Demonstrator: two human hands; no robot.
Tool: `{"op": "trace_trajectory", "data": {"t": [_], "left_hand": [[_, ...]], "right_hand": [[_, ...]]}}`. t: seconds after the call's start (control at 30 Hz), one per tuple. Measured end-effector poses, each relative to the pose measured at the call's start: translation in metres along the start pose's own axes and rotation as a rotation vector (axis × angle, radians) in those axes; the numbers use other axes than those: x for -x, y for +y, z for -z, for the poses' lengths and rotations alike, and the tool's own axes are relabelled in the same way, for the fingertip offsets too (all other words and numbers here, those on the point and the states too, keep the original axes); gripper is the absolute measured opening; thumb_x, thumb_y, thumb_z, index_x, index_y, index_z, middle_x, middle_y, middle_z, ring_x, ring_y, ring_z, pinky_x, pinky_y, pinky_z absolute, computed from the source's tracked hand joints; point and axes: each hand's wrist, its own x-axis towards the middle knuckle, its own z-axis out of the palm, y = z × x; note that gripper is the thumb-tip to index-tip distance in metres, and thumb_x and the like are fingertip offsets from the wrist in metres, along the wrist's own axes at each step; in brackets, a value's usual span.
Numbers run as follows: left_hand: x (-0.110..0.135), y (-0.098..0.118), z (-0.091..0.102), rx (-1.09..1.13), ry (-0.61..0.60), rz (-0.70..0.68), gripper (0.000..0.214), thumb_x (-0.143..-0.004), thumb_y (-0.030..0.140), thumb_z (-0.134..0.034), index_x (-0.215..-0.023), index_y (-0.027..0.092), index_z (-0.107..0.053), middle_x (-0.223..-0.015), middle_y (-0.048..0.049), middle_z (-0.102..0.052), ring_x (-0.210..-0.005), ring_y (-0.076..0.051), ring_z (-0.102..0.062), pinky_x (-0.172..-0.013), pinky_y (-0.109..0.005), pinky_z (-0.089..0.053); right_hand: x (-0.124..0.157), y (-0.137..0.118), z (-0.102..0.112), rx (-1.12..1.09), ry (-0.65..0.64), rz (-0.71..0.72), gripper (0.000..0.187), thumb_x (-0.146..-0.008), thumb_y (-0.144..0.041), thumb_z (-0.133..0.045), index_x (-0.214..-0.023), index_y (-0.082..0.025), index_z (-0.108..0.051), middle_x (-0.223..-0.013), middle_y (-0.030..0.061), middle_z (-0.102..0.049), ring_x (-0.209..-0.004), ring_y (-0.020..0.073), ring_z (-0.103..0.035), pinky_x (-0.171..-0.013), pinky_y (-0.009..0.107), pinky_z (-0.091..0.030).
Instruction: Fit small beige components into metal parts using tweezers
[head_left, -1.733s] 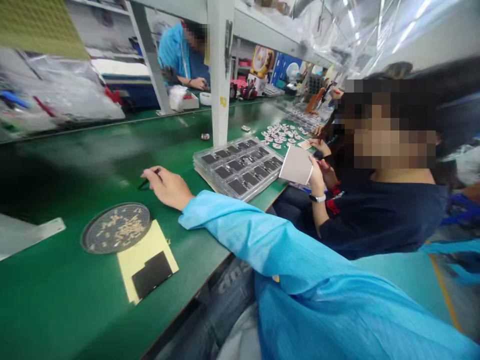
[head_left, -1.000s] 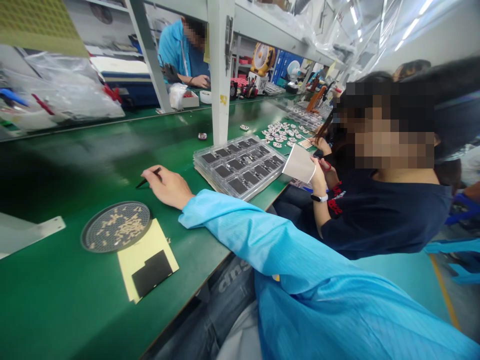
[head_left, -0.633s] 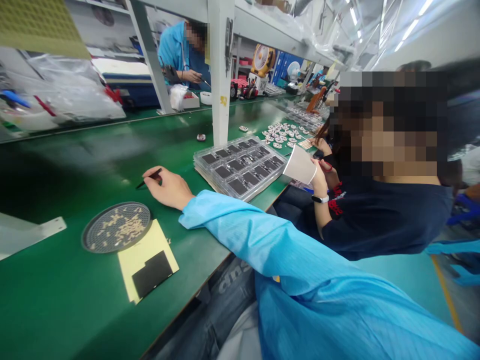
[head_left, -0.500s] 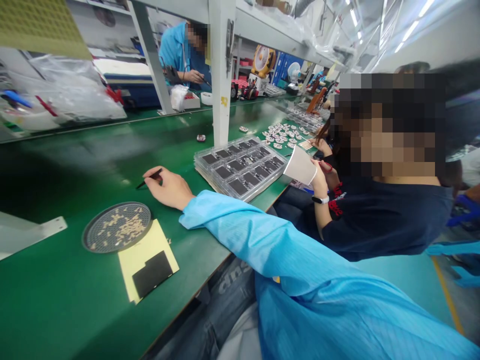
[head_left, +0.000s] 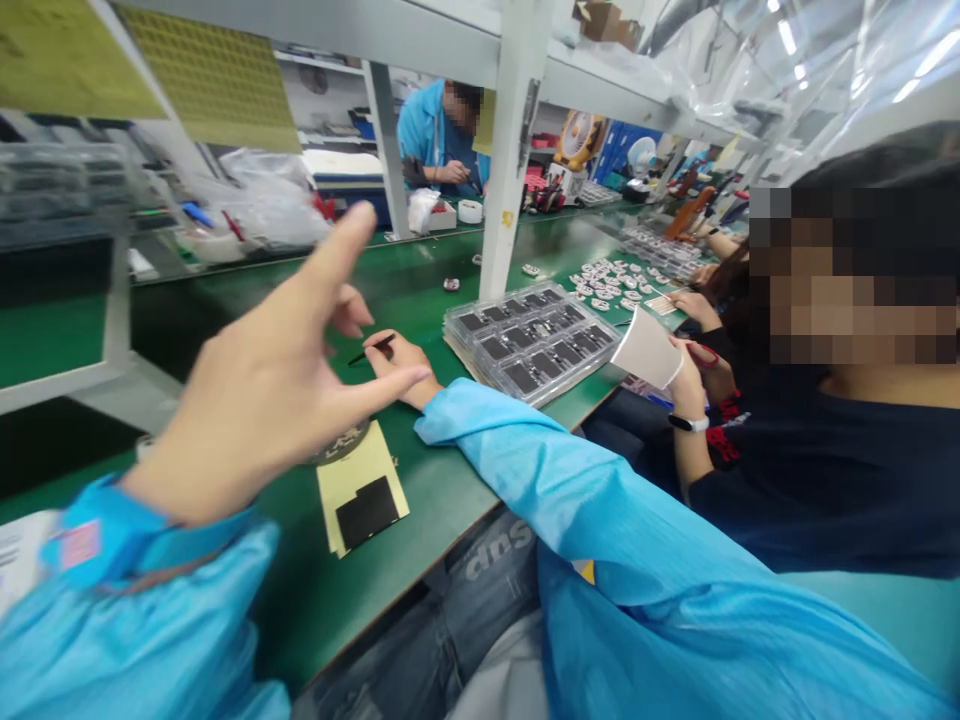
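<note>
My left hand (head_left: 262, 370) is raised close to the camera, its thumb and index finger spread wide with nothing between them. Beyond it, my right hand (head_left: 405, 362) rests over the green bench, closed on a slim black pointed tool (head_left: 373, 349); whether it is tweezers or a pen I cannot tell. Below the hands, a round dark dish (head_left: 352, 442) of small tan pieces is mostly hidden by my left hand. Beside it lies a yellow sheet (head_left: 339, 505) with a black flat piece (head_left: 367, 512) on it.
Right of my right hand sits a stack of clear trays (head_left: 532, 340) with dark parts, next to a white post (head_left: 510, 170). Many small white parts (head_left: 607, 280) lie beyond. A co-worker at the right holds a white sheet (head_left: 649, 350); another person (head_left: 431, 130) works across the bench.
My left hand has come into view at the left, covering most of the dish. The camera has turned left, so the scene sits further right. My right hand still holds the black tool.
</note>
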Motion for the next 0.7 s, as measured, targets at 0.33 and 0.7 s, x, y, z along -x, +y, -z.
{"op": "trace_trajectory", "data": {"t": [0.33,0.7], "left_hand": [[-0.008,-0.005,-0.016,-0.08,-0.04,0.01,0.092,-0.088,0.049,-0.076,-0.167,0.038,-0.03,-0.137,-0.0083,-0.053,-0.119,-0.028,-0.057,-0.089,-0.042,-0.058],[-0.008,-0.009,-0.013,-0.084,-0.036,0.007,0.097,-0.086,0.052,-0.081,-0.167,0.037,-0.03,-0.135,-0.0093,-0.049,-0.117,-0.025,-0.056,-0.093,-0.041,-0.059]], "right_hand": [[0.002,0.008,-0.004,-0.068,0.02,0.053,0.02,-0.097,-0.037,-0.056,-0.108,-0.023,-0.067,-0.107,0.0024,-0.074,-0.097,0.0169,-0.069,-0.094,0.03,-0.054],[0.003,0.006,-0.002,-0.052,0.015,0.057,0.02,-0.098,-0.035,-0.057,-0.109,-0.023,-0.068,-0.106,0.0021,-0.074,-0.098,0.0171,-0.069,-0.097,0.032,-0.053]]}}
